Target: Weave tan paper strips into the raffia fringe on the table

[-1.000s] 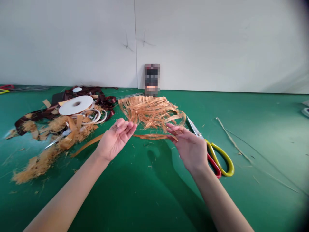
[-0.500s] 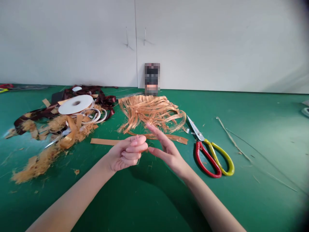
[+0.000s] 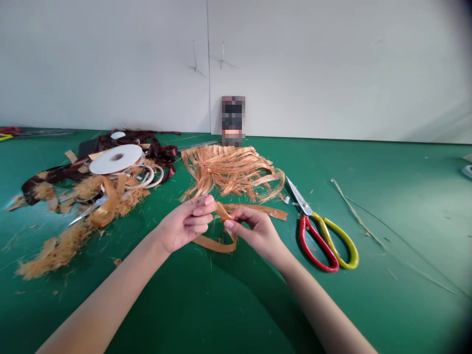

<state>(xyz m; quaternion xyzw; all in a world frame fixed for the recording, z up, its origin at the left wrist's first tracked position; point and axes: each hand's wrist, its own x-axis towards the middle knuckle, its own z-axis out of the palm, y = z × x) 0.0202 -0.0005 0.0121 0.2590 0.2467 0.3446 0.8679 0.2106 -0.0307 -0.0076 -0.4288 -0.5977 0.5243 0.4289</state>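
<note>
A tan ribbon strip (image 3: 216, 243) is bent into a loop between my two hands above the green table. My left hand (image 3: 184, 226) pinches its upper end with curled fingers. My right hand (image 3: 254, 231) pinches the same strip from the right side. Just beyond my hands lies a fan of shredded orange-tan ribbon (image 3: 230, 169), and another flat strip (image 3: 265, 210) pokes out behind my right hand. Red-and-yellow handled scissors (image 3: 320, 231) rest on the table right of my right hand.
At the left is a heap of dark brown ribbon, tan scraps and frayed fibre (image 3: 73, 206) with a white ribbon spool (image 3: 116, 158) on top. Thin stalks (image 3: 354, 211) lie at the right. A small blurred object (image 3: 233, 120) stands against the white wall.
The hands came together over the table and took hold of the tan strip, which lay flat half a second ago and is now lifted and looped. My right hand went from open to pinched.
</note>
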